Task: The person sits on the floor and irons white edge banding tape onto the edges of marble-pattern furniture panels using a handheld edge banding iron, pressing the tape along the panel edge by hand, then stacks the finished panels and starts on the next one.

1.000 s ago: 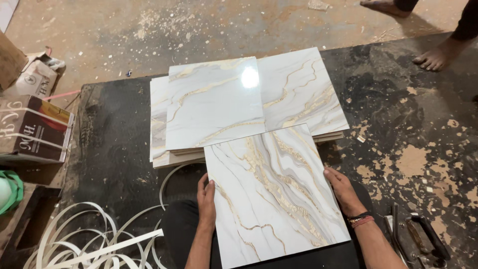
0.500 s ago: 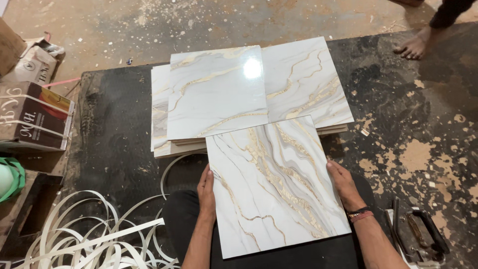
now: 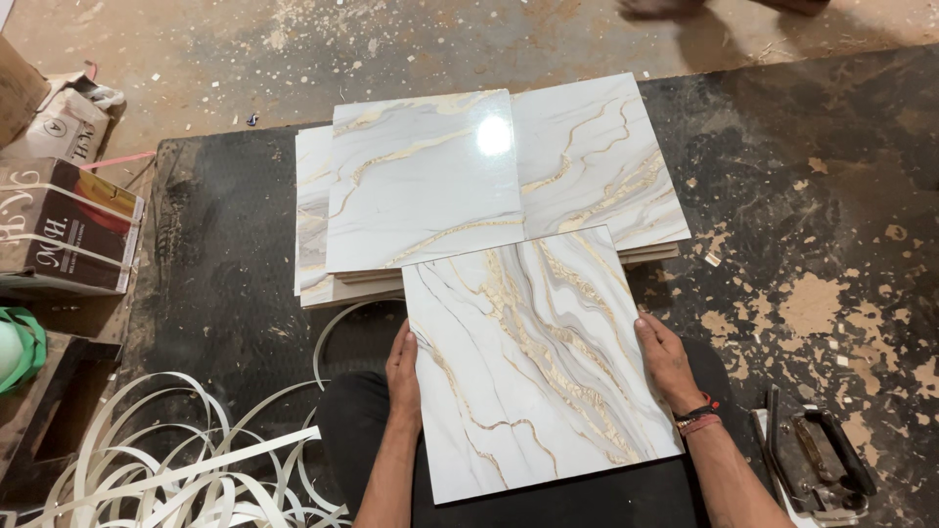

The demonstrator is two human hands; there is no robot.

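Note:
I hold a square white tile [image 3: 533, 357] with gold and grey veins flat over my lap, its face up. My left hand [image 3: 402, 370] grips its left edge and my right hand [image 3: 668, 360] grips its right edge; a red and black band sits on that wrist. Just beyond it lie stacked tiles of the same kind: a glossy top tile [image 3: 423, 176] on the left stack and another stack [image 3: 597, 161] to its right. The held tile's far edge overlaps the stacks.
A black mat [image 3: 225, 264] covers the dusty floor. White plastic straps [image 3: 166, 460] curl at the lower left. Cardboard boxes [image 3: 64, 225] stand at the left, a green object [image 3: 18, 347] below them. A metal hand tool [image 3: 817, 460] lies at the lower right.
The held tile has shifted slightly toward the stacks and rides higher in view. Another person's bare feet at the top right have moved almost out of view.

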